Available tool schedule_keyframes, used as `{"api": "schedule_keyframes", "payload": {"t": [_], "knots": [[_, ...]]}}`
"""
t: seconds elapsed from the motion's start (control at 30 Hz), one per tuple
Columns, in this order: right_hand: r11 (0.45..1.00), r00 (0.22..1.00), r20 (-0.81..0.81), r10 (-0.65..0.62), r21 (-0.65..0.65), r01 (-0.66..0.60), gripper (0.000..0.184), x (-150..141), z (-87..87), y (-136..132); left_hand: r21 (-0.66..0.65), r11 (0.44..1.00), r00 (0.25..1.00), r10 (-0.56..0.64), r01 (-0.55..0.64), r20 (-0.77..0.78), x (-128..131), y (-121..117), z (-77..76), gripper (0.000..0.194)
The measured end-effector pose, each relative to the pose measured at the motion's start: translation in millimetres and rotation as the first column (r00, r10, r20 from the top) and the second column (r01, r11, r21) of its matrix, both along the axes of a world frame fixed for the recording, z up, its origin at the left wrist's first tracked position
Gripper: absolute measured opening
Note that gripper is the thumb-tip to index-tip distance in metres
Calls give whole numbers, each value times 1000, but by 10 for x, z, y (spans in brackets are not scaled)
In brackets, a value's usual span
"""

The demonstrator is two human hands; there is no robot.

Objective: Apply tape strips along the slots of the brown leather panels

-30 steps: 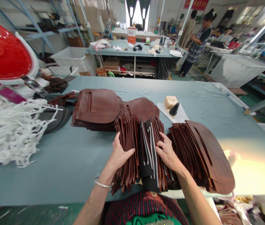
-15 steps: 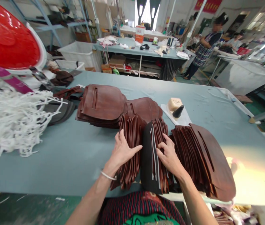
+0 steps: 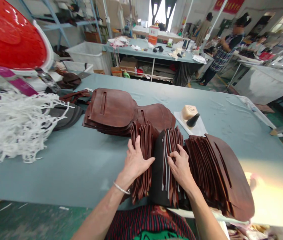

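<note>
My left hand (image 3: 137, 162) lies over a bundle of brown leather pieces (image 3: 144, 182) standing on edge. Its thumb stretches across toward the right and the fingers are spread on the far left side. Just right of it stands a black panel (image 3: 157, 176), facing me at a slant. Behind that panel are more upright leather pieces with white strips (image 3: 166, 160) along their edges. My right hand (image 3: 181, 166) has thumb and index finger bent together on one of these leather pieces; the fingertips partly hide it. Farther right leans a thick row of slotted leather flaps (image 3: 231, 176).
Flat stacks of slotted brown leather (image 3: 113, 108) lie behind my hands. A cream block (image 3: 189, 112) and a black cone (image 3: 193, 120) sit on white paper. White strips (image 3: 16, 126) and a red-topped object (image 3: 11, 36) are at left. A person (image 3: 221, 50) stands beyond the table (image 3: 81, 173).
The view has shifted slightly, so the things on the table appear a little displaced. Both hands stay on the same bundles, with the fingers nearly unchanged.
</note>
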State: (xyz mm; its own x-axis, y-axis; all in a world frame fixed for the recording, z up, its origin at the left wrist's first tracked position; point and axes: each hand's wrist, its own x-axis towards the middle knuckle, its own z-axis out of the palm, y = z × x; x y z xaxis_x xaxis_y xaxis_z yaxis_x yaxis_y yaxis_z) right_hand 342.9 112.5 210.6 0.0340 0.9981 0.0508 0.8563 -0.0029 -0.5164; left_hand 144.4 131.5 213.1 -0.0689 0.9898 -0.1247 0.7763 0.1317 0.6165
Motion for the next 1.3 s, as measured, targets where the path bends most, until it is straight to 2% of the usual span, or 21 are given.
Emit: {"api": "schedule_keyframes", "payload": {"t": [0.33,0.4,0.5,0.6,0.67,0.73,0.77,0.8,0.83,0.9,0.97,1.03,1.1,1.2,1.3], "knots": [[998,999,-39,-6,64,9,10,17,-33,16,37,999,998,-8,6,64,-29,49,-75,104],[997,999,-45,-5,74,8,10,37,-51,16,40,999,996,-9,6,89,-149,70,-132,102],[996,998,-59,-8,89,13,9,83,-78,15,60,998,993,-33,26,112,-493,137,-299,101],[996,998,-65,-17,88,22,6,132,-87,8,31,995,994,-97,96,55,-849,215,-480,98],[996,998,-64,-30,80,35,6,153,-82,-1,-19,998,998,-58,57,-34,-927,225,-545,93],[996,997,-67,-46,76,51,7,166,-75,-13,43,996,986,81,-76,-145,-810,184,-551,84],[995,996,-75,-52,79,58,7,174,-75,-17,124,984,975,147,-127,-168,-684,150,-540,77],[994,994,-89,-59,87,66,8,184,-79,-20,220,967,975,164,-129,-152,-524,111,-528,68],[992,992,-108,-69,100,80,12,198,-89,-20,295,952,990,112,-81,-89,-340,71,-519,57],[981,981,-158,-117,133,139,35,243,-125,-11,352,933,985,-130,82,115,52,2,-531,40],[967,955,-230,-188,124,220,63,307,-180,10,356,915,895,-311,191,319,423,-52,-588,36],[961,905,-339,-256,11,276,85,384,-240,40,346,913,824,-362,217,436,729,-99,-667,38],[942,837,-432,-336,-147,302,97,460,-285,73,327,923,807,-346,201,478,954,-142,-734,40],[903,749,-506,-427,-277,328,96,545,-290,113,292,938,838,-307,186,451,1143,-179,-767,43],[896,692,-574,-439,-335,291,76,574,-234,133,245,936,891,-324,253,319,1208,-141,-746,57]]}}
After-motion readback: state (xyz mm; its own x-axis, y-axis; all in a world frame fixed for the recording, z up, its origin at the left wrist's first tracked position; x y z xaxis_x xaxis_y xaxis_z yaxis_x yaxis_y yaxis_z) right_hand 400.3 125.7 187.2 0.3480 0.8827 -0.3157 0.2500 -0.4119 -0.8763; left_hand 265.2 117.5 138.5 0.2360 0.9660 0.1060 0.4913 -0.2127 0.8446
